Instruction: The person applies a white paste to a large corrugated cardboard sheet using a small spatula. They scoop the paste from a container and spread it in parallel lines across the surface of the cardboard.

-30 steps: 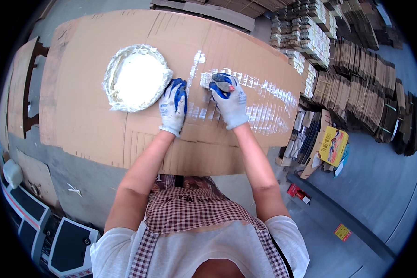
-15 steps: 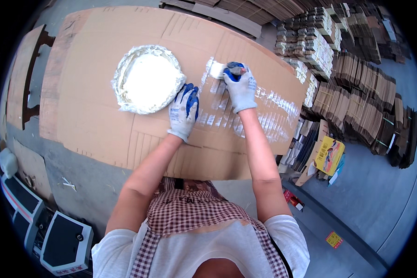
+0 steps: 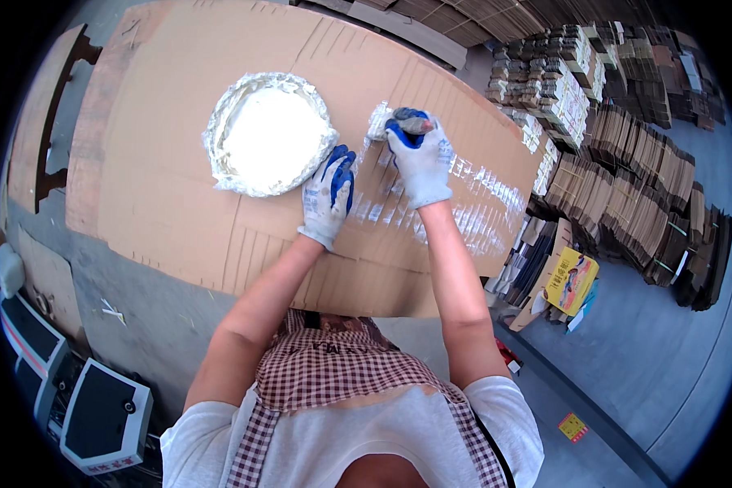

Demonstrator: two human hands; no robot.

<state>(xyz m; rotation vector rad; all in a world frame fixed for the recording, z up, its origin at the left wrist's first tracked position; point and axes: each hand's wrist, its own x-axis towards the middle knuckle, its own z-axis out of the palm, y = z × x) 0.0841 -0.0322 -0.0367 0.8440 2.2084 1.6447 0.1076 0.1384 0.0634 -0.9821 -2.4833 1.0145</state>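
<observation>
A large brown cardboard sheet [image 3: 163,195] covers the table in front of me. On it stands a round basin [image 3: 216,154] with a crumpled, paste-crusted rim, holding white paste [image 3: 272,134]. My left hand [image 3: 328,195], in a white glove with blue-coated fingers, rests on the cardboard against the basin's right side, fingers stretched out. My right hand [image 3: 423,163], gloved alike, is closed around the dark handle of a brush [image 3: 416,125]. The brush head is mostly hidden by the glove, among white paste marks. More white streaks [image 3: 488,191] run across the cardboard to the right.
Bundled stacks of flat cardboard [image 3: 618,171] stand on the floor at the right. Nearer is a yellow box [image 3: 572,281] beside more stacked sheets. A brown board [image 3: 45,122] is at the far left. Grey-and-black machine parts [image 3: 106,419] lie at the lower left.
The whole view has shifted slightly. My right hand with the brush has moved a little left over the cardboard, and less of the brush head shows. My left hand stays beside the basin.
</observation>
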